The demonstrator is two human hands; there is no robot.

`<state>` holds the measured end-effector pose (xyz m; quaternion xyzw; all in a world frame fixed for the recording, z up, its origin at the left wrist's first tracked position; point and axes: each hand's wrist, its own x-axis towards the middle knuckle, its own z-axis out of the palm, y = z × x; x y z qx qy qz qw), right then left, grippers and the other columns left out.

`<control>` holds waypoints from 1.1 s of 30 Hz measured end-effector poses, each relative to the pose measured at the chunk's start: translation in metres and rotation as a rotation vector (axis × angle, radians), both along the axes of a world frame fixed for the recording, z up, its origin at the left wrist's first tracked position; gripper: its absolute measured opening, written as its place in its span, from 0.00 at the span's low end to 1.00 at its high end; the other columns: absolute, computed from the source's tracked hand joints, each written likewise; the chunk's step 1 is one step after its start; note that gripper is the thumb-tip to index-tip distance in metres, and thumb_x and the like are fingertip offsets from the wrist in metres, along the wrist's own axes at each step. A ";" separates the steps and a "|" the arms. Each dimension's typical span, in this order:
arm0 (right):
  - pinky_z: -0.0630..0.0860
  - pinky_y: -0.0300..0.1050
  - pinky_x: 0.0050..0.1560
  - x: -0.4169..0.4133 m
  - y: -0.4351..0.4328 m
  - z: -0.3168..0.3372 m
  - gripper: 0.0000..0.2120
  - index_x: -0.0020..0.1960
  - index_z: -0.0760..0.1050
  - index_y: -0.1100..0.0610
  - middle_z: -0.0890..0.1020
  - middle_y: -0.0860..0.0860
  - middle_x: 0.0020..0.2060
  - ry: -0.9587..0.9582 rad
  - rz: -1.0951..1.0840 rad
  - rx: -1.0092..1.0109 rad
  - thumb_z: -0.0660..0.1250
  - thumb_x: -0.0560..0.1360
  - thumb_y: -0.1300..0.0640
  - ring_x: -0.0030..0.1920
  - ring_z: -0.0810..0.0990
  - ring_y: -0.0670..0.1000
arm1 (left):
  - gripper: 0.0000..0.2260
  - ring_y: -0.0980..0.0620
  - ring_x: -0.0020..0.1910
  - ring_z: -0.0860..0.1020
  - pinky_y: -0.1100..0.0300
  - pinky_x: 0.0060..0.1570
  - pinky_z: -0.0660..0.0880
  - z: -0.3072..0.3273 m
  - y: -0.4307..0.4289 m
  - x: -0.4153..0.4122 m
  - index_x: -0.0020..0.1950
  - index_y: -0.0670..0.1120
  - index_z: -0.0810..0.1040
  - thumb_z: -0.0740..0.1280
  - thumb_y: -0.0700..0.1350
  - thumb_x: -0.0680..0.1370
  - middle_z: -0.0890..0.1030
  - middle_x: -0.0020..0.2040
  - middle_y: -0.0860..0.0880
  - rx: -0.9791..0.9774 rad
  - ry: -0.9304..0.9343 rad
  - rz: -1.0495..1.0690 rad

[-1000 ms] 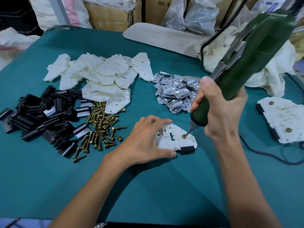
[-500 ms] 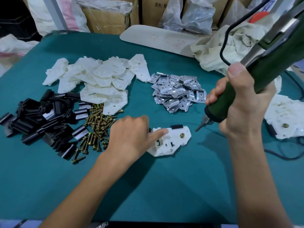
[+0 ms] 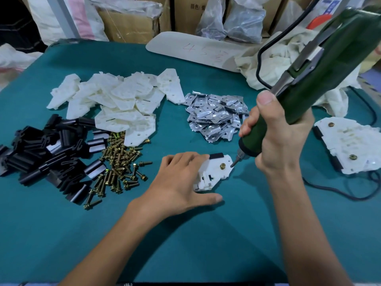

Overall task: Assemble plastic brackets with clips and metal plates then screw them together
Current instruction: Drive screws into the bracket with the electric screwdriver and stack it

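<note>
Looking down from the head camera, the white plastic bracket [image 3: 214,174] is pinned flat on the teal table [image 3: 206,244] by the left hand [image 3: 181,182], fingers laid straight over it. A green electric screwdriver [image 3: 321,75] is gripped tight in the right hand [image 3: 276,141], bit tip just beside the bracket's brass screw [image 3: 222,166], black clip [image 3: 216,155] on its far edge.

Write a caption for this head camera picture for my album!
Left hand steadies a white bracket while the right hand holds a green screwdriver beside its brass screw.
</note>
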<state>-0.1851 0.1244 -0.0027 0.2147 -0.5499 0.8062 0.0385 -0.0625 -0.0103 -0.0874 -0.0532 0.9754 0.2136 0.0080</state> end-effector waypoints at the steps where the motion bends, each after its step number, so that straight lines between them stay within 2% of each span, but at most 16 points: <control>1: 0.72 0.45 0.28 0.000 -0.001 -0.002 0.14 0.39 0.74 0.58 0.75 0.52 0.26 -0.003 0.002 0.002 0.76 0.70 0.51 0.22 0.72 0.55 | 0.45 0.56 0.70 0.62 0.58 0.69 0.54 -0.003 0.002 -0.001 0.78 0.57 0.60 0.53 0.80 0.67 0.68 0.70 0.58 -0.019 0.022 0.022; 6: 0.73 0.46 0.28 0.000 -0.008 -0.010 0.14 0.39 0.73 0.59 0.74 0.53 0.27 0.004 0.013 -0.007 0.75 0.71 0.52 0.22 0.72 0.55 | 0.41 0.57 0.62 0.67 0.61 0.59 0.57 -0.014 0.003 -0.001 0.73 0.57 0.70 0.55 0.81 0.68 0.74 0.65 0.58 -0.060 0.154 0.071; 11: 0.73 0.46 0.28 -0.003 -0.011 -0.015 0.16 0.40 0.72 0.60 0.75 0.54 0.28 0.002 0.019 0.027 0.76 0.72 0.52 0.23 0.73 0.55 | 0.39 0.56 0.60 0.72 0.59 0.58 0.62 -0.017 0.004 0.000 0.70 0.56 0.74 0.58 0.80 0.69 0.77 0.63 0.58 -0.044 0.250 0.079; 20: 0.75 0.46 0.29 0.001 -0.016 -0.020 0.14 0.44 0.71 0.64 0.76 0.53 0.27 0.034 -0.007 0.093 0.72 0.73 0.55 0.23 0.73 0.55 | 0.38 0.56 0.60 0.72 0.60 0.58 0.61 -0.019 0.005 0.000 0.69 0.55 0.76 0.60 0.78 0.68 0.78 0.62 0.57 -0.031 0.280 0.098; 26: 0.74 0.46 0.28 0.001 -0.018 -0.018 0.14 0.44 0.71 0.65 0.75 0.54 0.28 0.049 -0.009 0.096 0.71 0.73 0.55 0.23 0.73 0.55 | 0.32 0.54 0.57 0.75 0.56 0.57 0.68 -0.021 0.007 0.001 0.66 0.54 0.78 0.66 0.71 0.69 0.80 0.59 0.57 -0.023 0.379 0.134; 33: 0.74 0.44 0.28 0.001 -0.018 -0.016 0.16 0.44 0.72 0.66 0.76 0.52 0.27 0.059 0.001 0.092 0.73 0.73 0.54 0.22 0.73 0.55 | 0.31 0.55 0.56 0.75 0.58 0.58 0.65 -0.017 0.009 0.001 0.65 0.56 0.75 0.68 0.69 0.68 0.80 0.60 0.58 -0.014 0.399 0.157</control>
